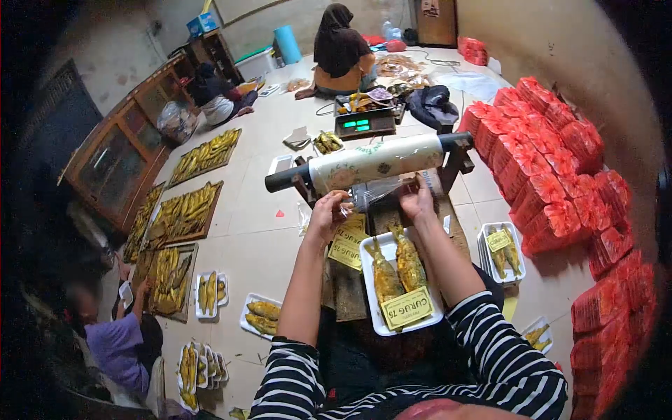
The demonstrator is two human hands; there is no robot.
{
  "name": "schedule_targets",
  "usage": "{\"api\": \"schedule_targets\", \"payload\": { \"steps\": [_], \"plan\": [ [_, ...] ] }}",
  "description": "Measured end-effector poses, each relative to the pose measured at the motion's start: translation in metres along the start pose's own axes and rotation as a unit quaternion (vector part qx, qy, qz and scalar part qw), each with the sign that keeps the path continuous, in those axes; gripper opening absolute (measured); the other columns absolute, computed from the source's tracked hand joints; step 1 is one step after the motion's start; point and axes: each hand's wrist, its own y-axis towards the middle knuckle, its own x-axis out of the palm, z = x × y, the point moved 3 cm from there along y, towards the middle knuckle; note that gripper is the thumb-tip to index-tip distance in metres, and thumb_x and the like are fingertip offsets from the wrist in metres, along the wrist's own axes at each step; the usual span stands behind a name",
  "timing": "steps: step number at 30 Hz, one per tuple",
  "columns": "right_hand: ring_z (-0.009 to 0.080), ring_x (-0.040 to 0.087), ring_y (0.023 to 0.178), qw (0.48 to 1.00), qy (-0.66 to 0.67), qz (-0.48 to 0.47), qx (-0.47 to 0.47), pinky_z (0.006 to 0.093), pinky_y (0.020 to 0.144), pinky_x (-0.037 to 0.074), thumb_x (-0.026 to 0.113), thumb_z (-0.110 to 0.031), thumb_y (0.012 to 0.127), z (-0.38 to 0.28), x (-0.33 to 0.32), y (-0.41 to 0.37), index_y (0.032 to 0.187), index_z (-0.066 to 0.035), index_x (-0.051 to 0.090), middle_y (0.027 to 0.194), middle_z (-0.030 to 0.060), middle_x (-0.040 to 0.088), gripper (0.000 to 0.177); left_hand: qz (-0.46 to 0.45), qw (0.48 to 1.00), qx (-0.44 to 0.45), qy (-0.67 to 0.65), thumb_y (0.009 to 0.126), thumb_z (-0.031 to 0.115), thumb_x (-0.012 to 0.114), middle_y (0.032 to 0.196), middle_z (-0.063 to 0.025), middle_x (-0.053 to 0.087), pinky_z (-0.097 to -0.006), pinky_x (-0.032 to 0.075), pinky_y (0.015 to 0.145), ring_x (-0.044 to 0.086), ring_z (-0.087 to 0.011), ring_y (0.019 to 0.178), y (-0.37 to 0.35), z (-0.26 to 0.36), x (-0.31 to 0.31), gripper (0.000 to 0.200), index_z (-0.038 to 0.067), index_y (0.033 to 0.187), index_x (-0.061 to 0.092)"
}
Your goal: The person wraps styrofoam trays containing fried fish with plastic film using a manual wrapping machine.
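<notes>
Clear plastic wrap [381, 192] is stretched between my two hands, just below the large film roll [374, 162] on its wooden stand. My left hand [327, 215] pinches the left side of the wrap. On the other side, my right hand [418, 199] has its fingers closed on the wrap's right edge. Below them, a white foam tray [372, 308] lies on the wooden board with two yellow fish [385, 273] in it. A yellow label [407, 308] reading "CURUG 75" rests over the near end of the fish. More yellow labels [345, 246] lie beside the tray, under my left wrist.
Red plastic bundles [549, 168] are piled along the right wall. Stacked fish trays [502, 255] stand right of the board, others [210, 294] at left. Flat racks of fish [185, 213] line the left floor. A digital scale [364, 124] sits beyond the roll. Other people [341, 52] sit around the room.
</notes>
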Motion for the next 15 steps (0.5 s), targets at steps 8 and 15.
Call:
{"api": "schedule_targets", "payload": {
  "steps": [8,15],
  "plan": [
    [0.0135,0.05,0.047,0.986,-0.147,-0.071,0.041,0.0243,0.04,0.046,0.047,-0.04,0.086,-0.033,-0.011,0.003,0.084,-0.006,0.055,0.069,0.0061,0.056,0.035,-0.011,0.999,-0.016,0.035,0.086,0.02,0.048,0.072,-0.0038,0.062,-0.0182,0.041,0.047,0.056,-0.007,0.055,-0.003,-0.026,-0.005,0.015,0.012,0.099,0.052],
    [0.0175,0.057,0.071,0.976,-0.114,-0.187,0.021,0.0238,0.066,0.049,0.048,-0.029,0.085,-0.107,-0.047,-0.036,0.087,-0.002,0.06,0.08,0.0116,0.061,0.029,-0.047,0.999,0.011,0.014,0.085,0.021,0.053,0.077,-0.0048,0.061,-0.0197,0.046,0.052,0.057,-0.0082,0.06,-0.056,-0.033,0.006,0.011,0.012,0.091,0.05]
  ]
}}
